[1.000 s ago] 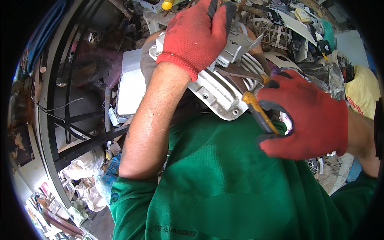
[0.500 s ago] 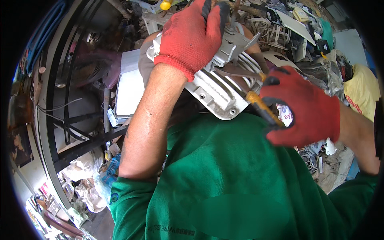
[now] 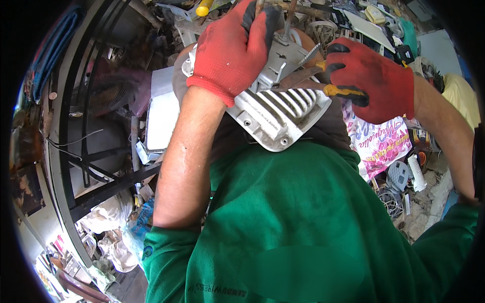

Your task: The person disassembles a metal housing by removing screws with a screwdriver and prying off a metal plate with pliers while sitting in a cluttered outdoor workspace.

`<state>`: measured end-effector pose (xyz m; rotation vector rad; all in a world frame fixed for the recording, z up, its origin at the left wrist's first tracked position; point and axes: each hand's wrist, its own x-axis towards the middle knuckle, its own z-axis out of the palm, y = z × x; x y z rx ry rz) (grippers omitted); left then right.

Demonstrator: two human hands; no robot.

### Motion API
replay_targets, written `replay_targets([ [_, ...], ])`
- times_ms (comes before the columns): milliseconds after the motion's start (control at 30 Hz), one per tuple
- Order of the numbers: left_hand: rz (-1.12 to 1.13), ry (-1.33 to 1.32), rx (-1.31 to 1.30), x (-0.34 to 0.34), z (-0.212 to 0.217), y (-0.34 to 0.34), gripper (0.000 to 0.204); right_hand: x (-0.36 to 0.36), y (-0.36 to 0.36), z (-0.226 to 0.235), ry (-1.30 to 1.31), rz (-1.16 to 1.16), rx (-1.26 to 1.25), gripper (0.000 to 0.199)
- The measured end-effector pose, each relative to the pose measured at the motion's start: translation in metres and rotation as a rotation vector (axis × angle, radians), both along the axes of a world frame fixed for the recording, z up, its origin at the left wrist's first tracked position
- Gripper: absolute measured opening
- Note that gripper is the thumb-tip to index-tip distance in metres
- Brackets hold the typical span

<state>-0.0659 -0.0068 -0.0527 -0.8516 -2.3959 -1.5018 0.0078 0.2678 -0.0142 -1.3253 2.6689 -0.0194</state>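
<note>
Since second ago: right hand (image 3: 371, 81) risen from lap level to casing top, fist wrapped round yellow-handled tool (image 3: 316, 83), rusty blade wedged under bracket. Grey ribbed casing (image 3: 275, 111) propped on lap against green shirt (image 3: 298, 227). Left hand (image 3: 232, 48) curled over upper edge, steadying against prying.

Grey slotted metal casing (image 3: 275, 108) tilted, screwdriver (image 3: 323, 87) across it

The left hand (image 3: 233, 48), in a red glove, is gripping the upper part of a grey slotted metal casing (image 3: 275, 108). The right hand (image 3: 374, 78), also gloved, is holding yellow-handled pliers (image 3: 308, 85) against the casing.
</note>
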Motion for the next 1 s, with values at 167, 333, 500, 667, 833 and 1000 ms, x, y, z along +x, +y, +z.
replay_targets([
  [167,-0.006,-0.187,-0.006,0.010,0.016,-0.011,0.025,0.041,0.012,-0.005,-0.112,-0.089,-0.350,0.060],
  [333,0.044,0.352,0.025,-0.027,-0.015,-0.008,0.025,0.083,-0.022,0.015,-0.295,-0.110,-0.441,0.046],
  [500,0.114,0.162,-0.227,-0.019,-0.003,-0.006,0.031,0.076,-0.052,-0.016,-0.420,-0.697,-0.913,0.045],
  [667,0.189,0.066,-0.266,-0.006,0.008,0.007,0.033,0.045,-0.113,-0.054,0.102,-0.955,-0.620,0.055],
  [833,0.194,-0.031,-0.283,-0.007,0.016,0.013,0.028,0.037,-0.137,-0.044,-0.089,-1.192,-0.818,0.049],
  [1000,0.267,-0.014,-0.407,-0.012,0.026,0.038,0.032,0.023,-0.127,-0.047,-0.227,-1.273,-0.939,0.032],
])
